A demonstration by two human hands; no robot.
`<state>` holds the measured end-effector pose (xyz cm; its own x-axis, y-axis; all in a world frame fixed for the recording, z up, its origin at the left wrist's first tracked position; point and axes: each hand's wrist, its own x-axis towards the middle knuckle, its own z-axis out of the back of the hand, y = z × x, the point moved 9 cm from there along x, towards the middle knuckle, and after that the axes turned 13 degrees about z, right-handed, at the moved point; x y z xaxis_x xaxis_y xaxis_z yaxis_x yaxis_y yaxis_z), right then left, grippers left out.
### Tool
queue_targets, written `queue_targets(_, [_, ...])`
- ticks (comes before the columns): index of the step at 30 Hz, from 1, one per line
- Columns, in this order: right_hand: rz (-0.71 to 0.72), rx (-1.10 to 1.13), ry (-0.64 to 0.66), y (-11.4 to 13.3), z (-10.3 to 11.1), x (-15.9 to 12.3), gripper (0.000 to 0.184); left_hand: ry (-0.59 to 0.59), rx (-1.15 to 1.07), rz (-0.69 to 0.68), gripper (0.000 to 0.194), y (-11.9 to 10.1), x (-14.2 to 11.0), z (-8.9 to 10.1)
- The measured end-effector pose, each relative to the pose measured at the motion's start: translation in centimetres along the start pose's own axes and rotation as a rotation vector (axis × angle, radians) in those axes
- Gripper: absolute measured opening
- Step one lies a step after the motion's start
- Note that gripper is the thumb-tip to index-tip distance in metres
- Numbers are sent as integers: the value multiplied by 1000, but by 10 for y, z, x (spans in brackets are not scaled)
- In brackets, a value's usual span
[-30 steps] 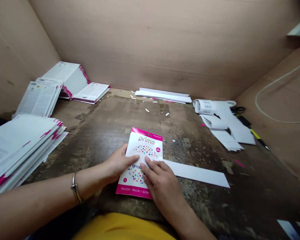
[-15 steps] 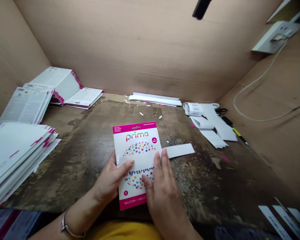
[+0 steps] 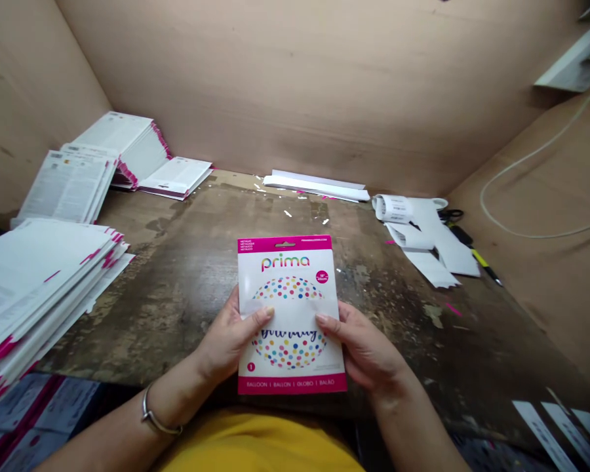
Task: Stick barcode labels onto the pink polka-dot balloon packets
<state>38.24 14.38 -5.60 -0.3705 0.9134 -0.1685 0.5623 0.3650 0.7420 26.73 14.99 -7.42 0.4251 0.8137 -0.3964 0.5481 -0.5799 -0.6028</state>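
A white and pink balloon packet (image 3: 292, 262) with coloured dots and the word "prima" is held upright in front of me. Across its middle lies a white paper strip (image 3: 295, 314), covering part of the printed lettering. My left hand (image 3: 236, 334) grips the left edge, thumb pressed on the strip. On the right edge my right hand (image 3: 364, 341) has the same hold, its thumb on the strip's other end. The fingers of both hands are hidden behind the packet.
Stacks of white packets (image 3: 44, 282) stand at the left. Folded white strips (image 3: 317, 187) lie by the back wall. At the right are curled label strips (image 3: 423, 236), scissors (image 3: 450, 215) and a yellow-black pen (image 3: 486, 267). More strips (image 3: 545, 432) lie at the lower right.
The strip's free end, which stuck out to the right, no longer shows past the packet. My right hand moved from the packet's front to its right edge. The packet is now straighter.
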Motion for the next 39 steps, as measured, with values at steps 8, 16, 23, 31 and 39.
queue_targets(8, [83,13,-169,0,22,-3,41,-25,146,47,60,-6,-1,9])
queue_targets(16, [76,92,-304,-12,34,-5,69,433,-194,453,58,31,-4,-26])
queue_targets(23, [3,83,-357,-27,49,-1,68,-312,-103,131,25,7,11,41])
queue_targets(31, [-23,11,-360,-31,54,8,63,-512,376,-61,11,-41,11,63])
queue_targets(39, [-73,-50,-375,-32,48,11,44,-535,1502,-549,14,-62,9,5])
